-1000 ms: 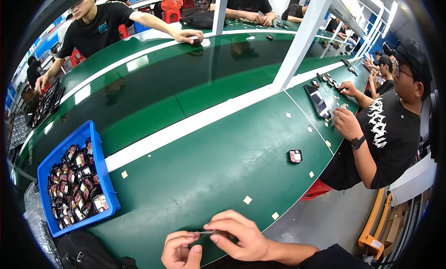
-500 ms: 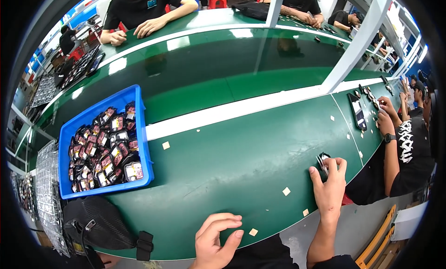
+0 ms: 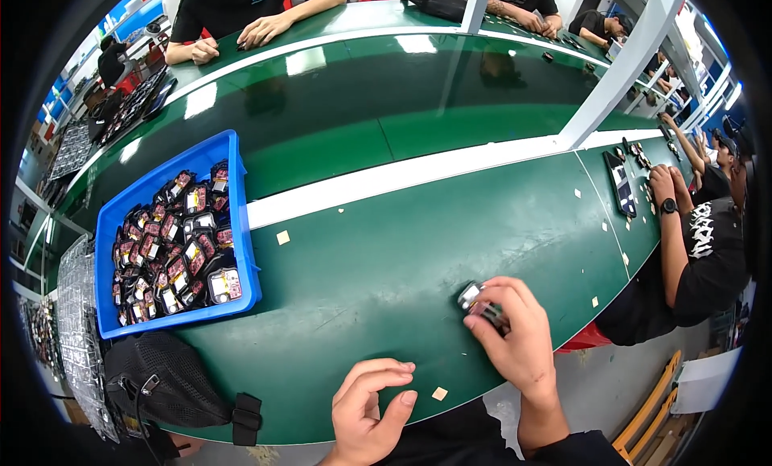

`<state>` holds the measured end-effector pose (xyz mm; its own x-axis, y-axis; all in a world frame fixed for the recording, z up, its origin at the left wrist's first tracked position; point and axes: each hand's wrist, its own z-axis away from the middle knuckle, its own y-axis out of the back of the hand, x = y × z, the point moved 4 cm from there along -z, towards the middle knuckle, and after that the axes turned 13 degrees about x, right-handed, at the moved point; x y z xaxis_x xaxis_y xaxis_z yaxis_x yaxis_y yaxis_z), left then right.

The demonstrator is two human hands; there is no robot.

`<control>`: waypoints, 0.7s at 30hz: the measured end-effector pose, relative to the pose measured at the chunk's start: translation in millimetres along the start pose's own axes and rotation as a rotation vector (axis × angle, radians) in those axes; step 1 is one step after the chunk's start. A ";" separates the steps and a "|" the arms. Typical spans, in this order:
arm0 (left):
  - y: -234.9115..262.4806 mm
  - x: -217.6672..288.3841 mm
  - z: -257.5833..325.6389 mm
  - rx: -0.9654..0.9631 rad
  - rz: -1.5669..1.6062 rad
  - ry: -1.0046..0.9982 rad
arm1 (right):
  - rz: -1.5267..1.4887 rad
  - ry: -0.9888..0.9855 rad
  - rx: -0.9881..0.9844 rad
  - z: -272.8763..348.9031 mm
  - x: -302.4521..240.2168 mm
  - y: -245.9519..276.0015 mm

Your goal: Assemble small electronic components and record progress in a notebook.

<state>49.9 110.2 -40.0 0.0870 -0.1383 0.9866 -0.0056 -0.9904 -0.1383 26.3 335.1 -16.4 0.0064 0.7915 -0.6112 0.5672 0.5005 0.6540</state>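
My right hand [image 3: 519, 337] holds a small black-cased electronic device [image 3: 470, 295] above the green worktable [image 3: 354, 305], gripping it between thumb and fingers. A pale patch shows on the device's far end; the rest is partly covered by my fingers and slightly blurred. Near the front edge of the table, my left hand [image 3: 370, 414] is empty, its fingers curved and the thumb held apart. Beside it lies a small cream square [image 3: 439, 394]. At the left stands a blue bin [image 3: 250, 257] piled with small black-cased devices [image 3: 177, 261] showing pinkish circuit boards and yellow-and-white parts.
A black mesh bag [image 3: 165, 377] with a strap lies in front of the bin, next to clear plastic trays [image 3: 79, 337]. A grey post [image 3: 619, 68] rises from the white divider [image 3: 418, 167]. Co-workers sit across and at right, near a black phone-like object [image 3: 621, 184].
My right hand has come leftward and nearer my left hand, carrying the device. My left hand stays almost where it was. The co-worker's hands at right have shifted slightly.
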 end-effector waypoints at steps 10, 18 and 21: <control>3.8 -3.3 0.8 0.071 0.110 0.100 | -0.863 0.056 -0.425 40.5 -38.4 -25.2; 11.2 -13.6 -3.0 0.121 0.391 0.087 | -0.550 0.197 -0.217 39.2 -38.1 -25.0; 11.6 -15.0 -3.1 0.125 0.411 0.088 | -0.361 0.341 -0.082 39.1 -47.8 -22.0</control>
<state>45.4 100.8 -56.2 0.0179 -0.5259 0.8504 0.0985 -0.8454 -0.5249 45.8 272.5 -19.0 -0.4552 0.6256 -0.6336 0.4168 0.7785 0.4693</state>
